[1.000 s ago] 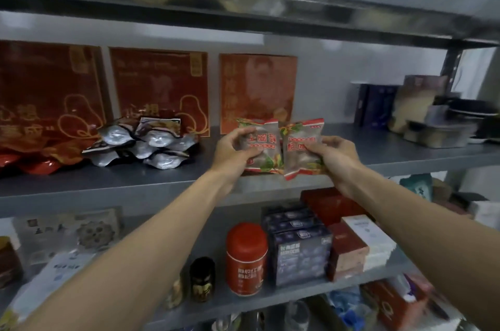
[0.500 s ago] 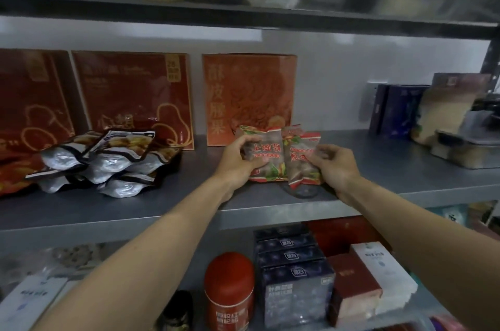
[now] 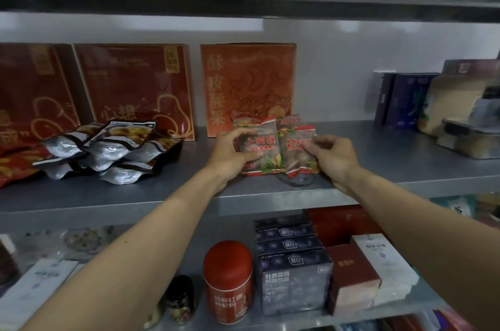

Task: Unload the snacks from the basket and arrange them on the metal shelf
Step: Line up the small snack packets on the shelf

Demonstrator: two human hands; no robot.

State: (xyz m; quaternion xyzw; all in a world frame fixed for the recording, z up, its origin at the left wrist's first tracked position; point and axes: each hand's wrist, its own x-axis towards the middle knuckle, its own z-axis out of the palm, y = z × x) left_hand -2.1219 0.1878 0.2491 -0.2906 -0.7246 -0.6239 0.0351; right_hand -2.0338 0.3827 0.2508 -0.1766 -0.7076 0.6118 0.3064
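Head view: a person's left hand grips one red-edged snack packet while the right hand pinches a second packet touching it. Both packets are propped upright on the metal shelf before an orange box, apparently to square them face-out, apart from the silver pouches heaped at left. The basket is out of frame.

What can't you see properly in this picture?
Basket: nowhere in the head view.
Snack packets: left hand and right hand cover parts; how many lie behind is unclear.
Red box: cut off by left edge.
Top shelf: underside hides whatever stands on it.
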